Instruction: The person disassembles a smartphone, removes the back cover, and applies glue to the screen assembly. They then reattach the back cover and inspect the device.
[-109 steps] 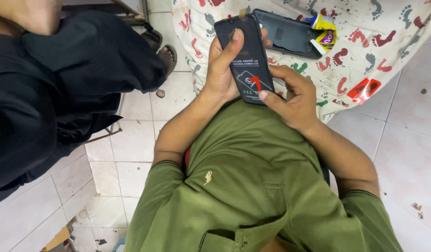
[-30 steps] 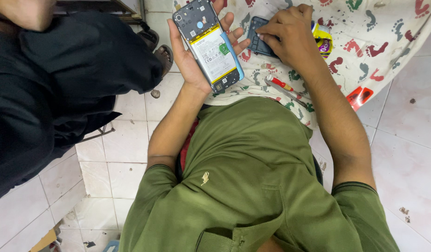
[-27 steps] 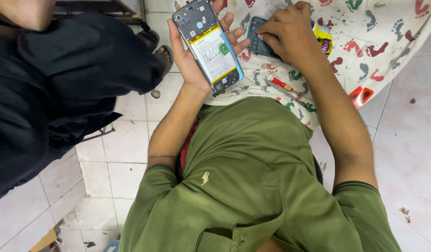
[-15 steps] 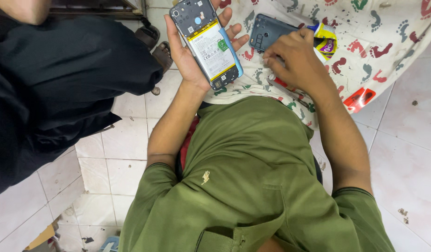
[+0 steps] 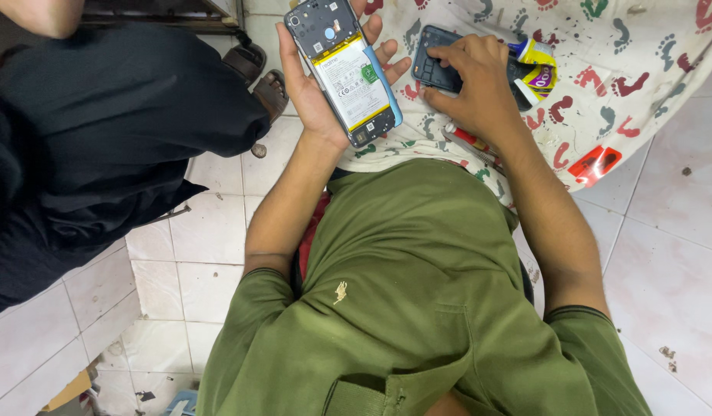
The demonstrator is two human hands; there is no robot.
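White floor tiles surround a desk covered in footprint-patterned cloth, where a small yellow glue tube and a red-handled tool lie beside the dark back cover. Left of that cover, the left hand holds an opened phone, fingers wrapped around it. The right hand, nearer the cover than half a second ago, presses curled fingers on it; another person's dark trousers fill the far left.

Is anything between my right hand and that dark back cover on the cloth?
Nothing visible: the right hand already rests on the dark back cover lying on the printed cloth. The left hand holds the opened phone apart.
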